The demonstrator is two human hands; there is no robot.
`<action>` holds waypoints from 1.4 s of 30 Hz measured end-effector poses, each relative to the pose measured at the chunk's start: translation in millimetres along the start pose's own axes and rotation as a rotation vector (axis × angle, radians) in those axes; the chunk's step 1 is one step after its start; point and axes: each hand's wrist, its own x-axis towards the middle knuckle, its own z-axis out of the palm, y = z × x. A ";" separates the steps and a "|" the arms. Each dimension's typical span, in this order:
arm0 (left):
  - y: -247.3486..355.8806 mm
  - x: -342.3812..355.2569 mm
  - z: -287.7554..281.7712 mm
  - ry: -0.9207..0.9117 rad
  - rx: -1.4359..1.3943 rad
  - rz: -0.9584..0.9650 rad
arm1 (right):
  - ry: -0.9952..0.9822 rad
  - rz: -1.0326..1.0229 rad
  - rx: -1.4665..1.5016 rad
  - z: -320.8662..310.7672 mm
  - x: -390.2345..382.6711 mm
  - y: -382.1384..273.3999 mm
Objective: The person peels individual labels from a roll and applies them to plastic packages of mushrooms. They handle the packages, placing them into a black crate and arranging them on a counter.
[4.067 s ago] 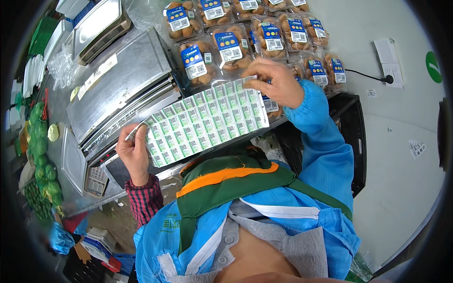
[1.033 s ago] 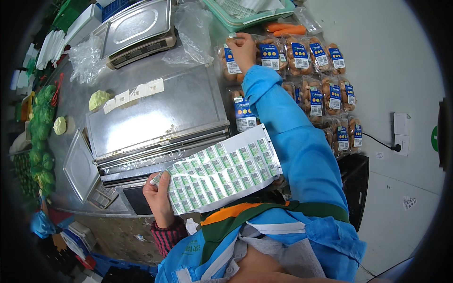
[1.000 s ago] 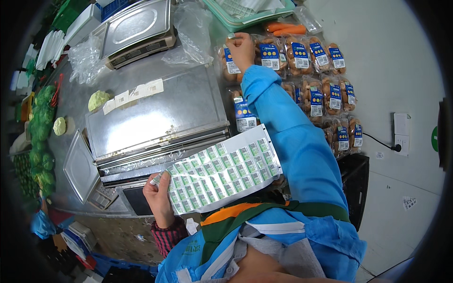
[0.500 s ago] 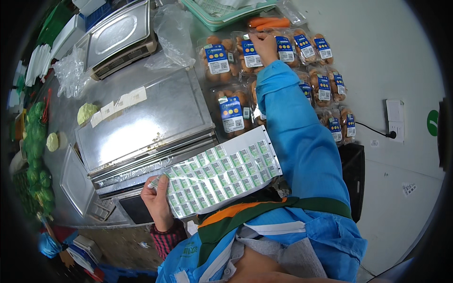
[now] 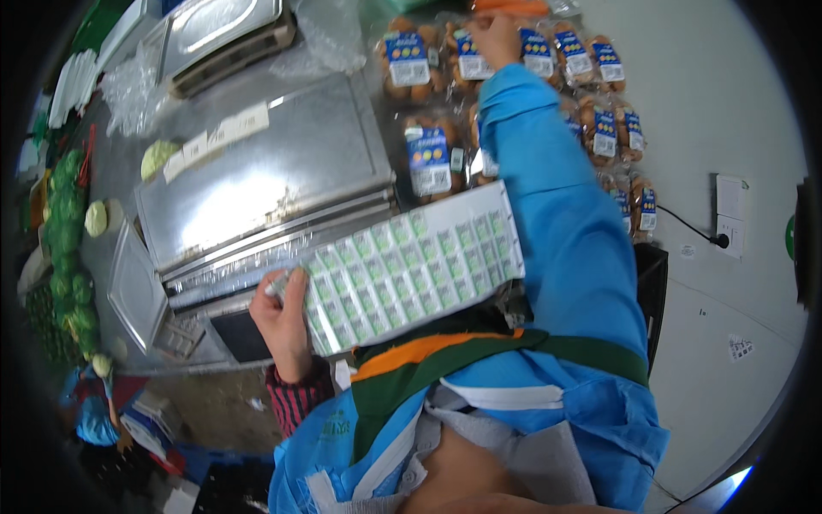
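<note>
My left hand (image 5: 286,321) grips the left end of a sheet of small green-and-white stickers (image 5: 402,274), thumb on top. The sheet lies tilted in front of my chest, with a bare strip along its upper edge. My right arm reaches far forward, and my right hand (image 5: 497,38) is over a clear pack of brown, rounded produce, perhaps mushrooms (image 5: 469,58), in the far row. Its fingers are bent together at the pack's top edge; what they pinch is too small to tell. A similar pack (image 5: 430,158) nearer me carries a small sticker beside its blue-and-white label.
Several more packs (image 5: 604,128) stand in rows on the right, partly behind my sleeve. Carrots (image 5: 511,7) lie beyond. A flat metal machine (image 5: 274,171) fills the middle left, with a scale (image 5: 227,34) behind it. Bagged green vegetables (image 5: 64,248) line the far left; another person (image 5: 96,420) is below.
The view has shifted, so the packs and machine appear higher in the picture. My right hand stays at the same pack, its fingers more bent. The left hand keeps hold of the sheet.
</note>
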 end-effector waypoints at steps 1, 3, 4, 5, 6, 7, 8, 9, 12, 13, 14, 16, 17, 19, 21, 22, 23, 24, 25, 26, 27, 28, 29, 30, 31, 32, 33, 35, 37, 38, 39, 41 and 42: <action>1.8 -2.1 1.1 0.007 0.002 0.039 | -0.093 -0.139 0.130 -7.4 0.8 1.0; 6.3 -3.7 9.2 0.009 0.005 0.106 | -0.438 -0.164 0.400 -46.2 -20.8 -50.8; 5.4 -6.5 9.8 -0.001 -0.003 0.105 | -0.590 -0.229 0.389 -83.7 -42.5 -93.7; 3.9 -7.7 9.4 -0.009 -0.017 0.106 | -0.732 -0.208 0.261 -110.8 -64.3 -126.3; 4.0 -9.0 10.3 -0.028 -0.031 0.110 | -0.926 -0.362 0.297 -133.4 -78.6 -146.7; 6.6 -9.8 16.0 -0.022 -0.016 0.105 | -1.063 -0.351 0.405 -142.5 -94.3 -156.2; 5.9 -14.0 19.5 -0.017 -0.022 0.108 | -1.103 -0.410 0.327 -156.1 -112.9 -169.9; 8.9 -15.9 25.0 -0.034 -0.023 0.111 | -1.071 -0.565 0.276 -167.1 -129.9 -174.9; 9.2 -20.5 36.4 -0.070 -0.038 0.122 | -0.952 -0.700 0.225 -181.7 -162.8 -165.2; 9.9 -23.8 39.9 -0.076 -0.041 0.113 | -0.893 -0.689 0.221 -186.9 -170.6 -162.9; 9.9 -24.4 45.4 -0.085 -0.053 0.108 | -0.831 -0.685 0.207 -192.6 -175.0 -160.8; 3.9 -26.6 47.3 -0.099 -0.071 0.106 | -0.720 -0.703 0.169 -202.0 -185.5 -156.6; 7.5 -27.1 52.1 -0.121 -0.090 0.089 | -0.663 -0.713 0.135 -207.8 -190.4 -154.7; 6.0 -30.8 57.7 -0.113 -0.135 0.043 | -0.607 -0.766 0.112 -214.0 -195.9 -150.1; 1.3 -28.3 60.0 -0.166 -0.137 0.017 | -0.600 -0.751 0.068 -220.2 -200.1 -145.3; 0.4 -26.5 62.8 -0.191 -0.136 0.004 | -0.598 -0.744 0.048 -223.2 -200.9 -142.9; -1.0 -26.1 65.6 -0.202 -0.152 -0.005 | -0.576 -0.759 0.031 -223.6 -202.3 -141.0; -1.7 -24.9 68.3 -0.208 -0.148 -0.025 | -0.566 -0.782 0.033 -222.5 -203.6 -136.5; -2.2 -23.3 71.2 -0.214 -0.144 -0.046 | -0.557 -0.806 0.035 -220.4 -204.5 -130.7; -3.6 -22.0 73.2 -0.215 -0.139 -0.067 | -0.550 -0.832 0.042 -218.3 -204.2 -126.4; -6.8 -19.9 75.2 -0.201 -0.129 -0.074 | -0.569 -0.736 0.205 -217.6 -201.6 -124.3; -7.5 -18.5 77.8 -0.195 -0.133 -0.084 | -0.606 -0.498 0.369 -218.0 -192.3 -121.4; -9.6 -17.4 80.0 -0.185 -0.140 -0.100 | -0.643 -0.255 0.527 -217.4 -179.3 -117.5; -9.9 -17.2 82.3 -0.181 -0.139 -0.113 | -0.663 -0.004 0.681 -216.7 -166.1 -111.8; -9.8 -16.8 84.6 -0.180 -0.142 -0.105 | -0.501 0.077 0.778 -205.3 -143.7 -97.1; -9.2 -17.1 87.0 -0.177 -0.142 -0.104 | -0.419 0.247 0.951 -195.5 -116.3 -84.4; -6.7 -17.3 90.4 -0.176 -0.141 -0.106 | -0.323 0.270 0.902 -187.4 -88.4 -65.2; -3.5 -17.9 94.6 -0.173 -0.138 -0.117 | -0.133 0.321 0.815 -158.3 -43.3 -23.3; -6.0 -17.2 95.9 -0.147 -0.142 -0.130 | 0.005 0.259 0.755 -117.9 -9.2 24.6; -6.5 -16.1 96.4 -0.132 -0.143 -0.138 | 0.012 0.256 0.692 -106.1 1.2 34.6; -6.6 -15.3 97.8 -0.109 -0.141 -0.147 | 0.022 0.255 0.628 -98.6 8.8 41.5; -8.2 -13.1 96.3 -0.107 -0.129 -0.145 | 0.071 0.245 0.553 -84.7 18.2 52.6; -8.8 -11.8 96.6 -0.107 -0.124 -0.146 | 0.078 0.239 0.488 -79.4 21.4 57.1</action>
